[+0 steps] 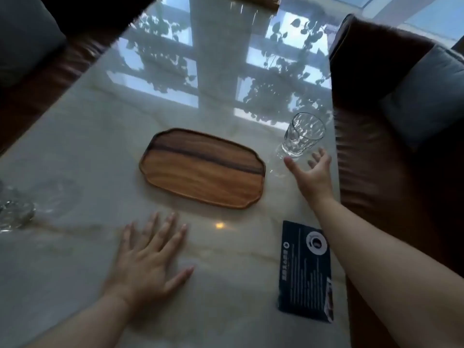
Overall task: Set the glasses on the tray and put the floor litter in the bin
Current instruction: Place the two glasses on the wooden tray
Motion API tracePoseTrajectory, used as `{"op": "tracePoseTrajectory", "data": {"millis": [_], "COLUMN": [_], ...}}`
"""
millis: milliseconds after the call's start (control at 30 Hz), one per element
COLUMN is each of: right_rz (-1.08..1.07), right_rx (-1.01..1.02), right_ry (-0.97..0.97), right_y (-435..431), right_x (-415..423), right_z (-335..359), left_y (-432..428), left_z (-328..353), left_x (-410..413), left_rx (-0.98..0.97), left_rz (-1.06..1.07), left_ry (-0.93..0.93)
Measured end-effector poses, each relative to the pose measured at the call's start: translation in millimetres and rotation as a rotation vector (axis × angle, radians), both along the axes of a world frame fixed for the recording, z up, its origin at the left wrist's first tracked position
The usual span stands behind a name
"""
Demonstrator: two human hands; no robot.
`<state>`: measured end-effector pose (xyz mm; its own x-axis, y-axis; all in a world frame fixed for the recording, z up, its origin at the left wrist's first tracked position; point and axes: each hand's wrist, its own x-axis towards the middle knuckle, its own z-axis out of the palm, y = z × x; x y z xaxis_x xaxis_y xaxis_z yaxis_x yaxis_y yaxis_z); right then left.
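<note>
The faceted tumbler (303, 134) was seen standing upright just beyond the fingertips (288, 162) of the right hand (312, 175), its long axis vertical and its mouth up. That hand was spread wide and empty, thumb and fingers parted either side of the tumbler's base, not yet touching the glass. The left hand (148, 262) was laid flat on the marble tabletop (100, 126), fingers splayed and holding nothing, well apart from the tumbler; the right hand was judged plainly the nearer. The wooden tray (202, 169) was found empty, to the thumb side of the right hand, its long axis running across the view. Bare tabletop was left between tumbler and tray, so open room for the carry was judged ample. The table edge and a brown armchair (376, 96) were close on the little-finger side of the tumbler, where a knock could be costly. More glassware (15, 209) was seen blurred, far beyond the left hand's little finger. A dark leaflet (305, 272) was lying beneath the right forearm
</note>
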<state>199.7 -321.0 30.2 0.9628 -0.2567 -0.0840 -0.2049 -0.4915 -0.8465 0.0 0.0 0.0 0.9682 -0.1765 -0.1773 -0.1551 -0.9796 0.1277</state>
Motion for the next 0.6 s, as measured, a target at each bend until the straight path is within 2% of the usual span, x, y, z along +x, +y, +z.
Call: {"op": "tracePoseTrajectory", "data": {"millis": [133, 467, 600], "right_rz": [-0.029, -0.145, -0.093], "right_rx": [0.07, 0.174, 0.226], "right_ry": [-0.032, -0.174, -0.18], "right_y": [3, 6, 17], "right_x": [32, 74, 65], "right_z": [-4, -3, 5], "left_y": [1, 1, 1], "left_z": [-5, -6, -5], "left_x": [2, 0, 1], "left_rx": [0.045, 0.018, 0.02], "left_rz": [-0.031, -0.02, -0.024], "left_ry": [-0.021, -0.023, -0.028]}}
